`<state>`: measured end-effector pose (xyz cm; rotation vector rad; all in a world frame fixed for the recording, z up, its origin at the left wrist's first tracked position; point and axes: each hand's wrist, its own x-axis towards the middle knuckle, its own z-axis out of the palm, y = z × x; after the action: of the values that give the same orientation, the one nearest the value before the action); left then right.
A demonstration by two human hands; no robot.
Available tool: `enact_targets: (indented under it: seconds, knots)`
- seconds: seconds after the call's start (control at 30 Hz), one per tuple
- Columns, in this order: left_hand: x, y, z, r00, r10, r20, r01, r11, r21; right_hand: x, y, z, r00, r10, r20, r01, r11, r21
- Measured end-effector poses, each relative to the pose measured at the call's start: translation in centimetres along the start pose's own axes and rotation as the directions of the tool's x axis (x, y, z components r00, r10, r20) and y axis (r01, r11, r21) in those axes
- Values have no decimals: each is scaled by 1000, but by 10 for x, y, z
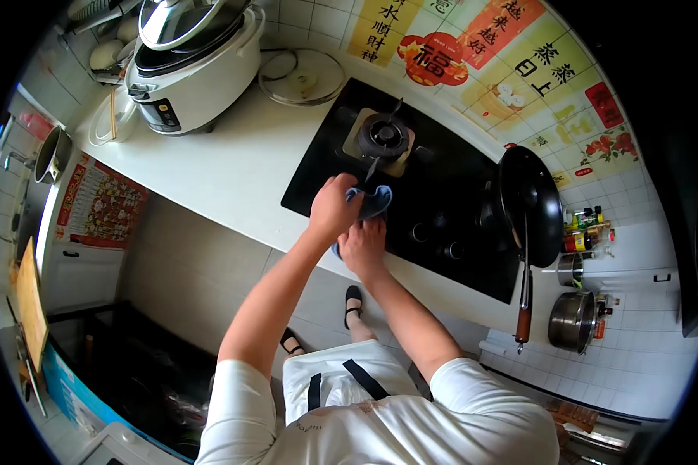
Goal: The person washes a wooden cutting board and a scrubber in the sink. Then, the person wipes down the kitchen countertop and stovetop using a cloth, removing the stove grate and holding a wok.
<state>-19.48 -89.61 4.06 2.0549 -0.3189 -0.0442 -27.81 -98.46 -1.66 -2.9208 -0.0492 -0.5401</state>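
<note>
Both of my hands are close together over the front left part of a black gas cooktop (450, 209). A blue cloth (376, 201) is bunched between them. My left hand (336, 205) grips the cloth from the left, fingers curled into it. Just below and to the right, my right hand (363, 242) is closed on the lower part of the same cloth. Beyond the hands sits the left burner (383, 136), with a square metal plate around it. Two control knobs (454, 250) are right of my right hand.
A wok (541, 205) rests on the right burner, its handle reaching past the counter's front edge. A white electric cooker (202, 85) and a glass lid (302, 77) stand at the back left. Steel pots (572, 322) and bottles (585, 240) are at the far right.
</note>
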Motion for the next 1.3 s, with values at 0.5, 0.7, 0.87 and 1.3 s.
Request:
enact_targets:
  seconds: [0.5, 0.7, 0.87, 1.3]
  knots:
    - [73, 6, 60, 978, -14, 206, -81, 893, 443, -2, 5, 3, 998, -11, 54, 11, 1000, -2]
    - [98, 39, 32, 981, 35, 192, -109, 914, 391, 12, 2, 1, 998, -22, 51, 19, 998, 56]
    - [117, 53, 14, 983, -1, 181, -71, 917, 393, 61, 10, 28, 995, -78, 57, 75, 996, 43]
    - [132, 57, -14, 977, -44, 207, -49, 904, 425, 62, 120, -18, 780, 396, 484, -390, 913, -118]
